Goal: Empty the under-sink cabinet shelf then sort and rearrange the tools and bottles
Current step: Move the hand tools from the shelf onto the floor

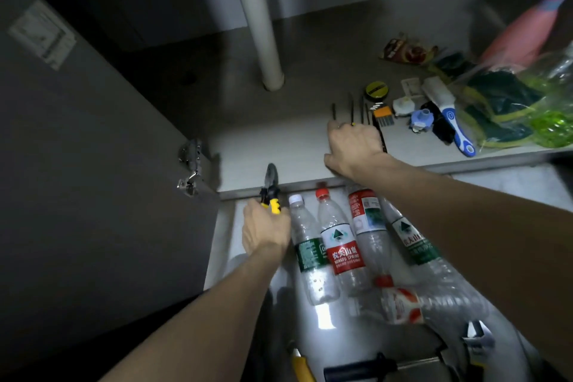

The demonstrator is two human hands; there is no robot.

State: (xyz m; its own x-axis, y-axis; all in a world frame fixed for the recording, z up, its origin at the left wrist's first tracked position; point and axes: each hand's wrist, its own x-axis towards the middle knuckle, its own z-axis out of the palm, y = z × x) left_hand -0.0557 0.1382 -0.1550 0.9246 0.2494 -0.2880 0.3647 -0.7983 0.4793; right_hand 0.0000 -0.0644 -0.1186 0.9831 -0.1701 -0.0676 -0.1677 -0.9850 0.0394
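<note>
My left hand (pixel 266 228) grips the yellow-and-black handles of pliers (pixel 270 187), whose jaws point over the front edge of the cabinet shelf (pixel 279 158). My right hand (pixel 353 146) rests on the shelf over a row of thin dark bits (pixel 352 108), with a black rod (pixel 382 136) showing beside the fingers; whether it grips anything is hidden. Several clear plastic bottles (pixel 339 245) lie side by side on the floor in front of the cabinet, between my forearms.
A white drain pipe (pixel 263 37) stands on the shelf. At the shelf's right lie a tape measure (pixel 376 90), a blue-handled brush (pixel 452 121), green sponges in a bag (pixel 508 108) and small items. An open door (pixel 77 164) stands left. A wrench (pixel 474 339) and a dark-handled tool (pixel 372 367) lie on the floor.
</note>
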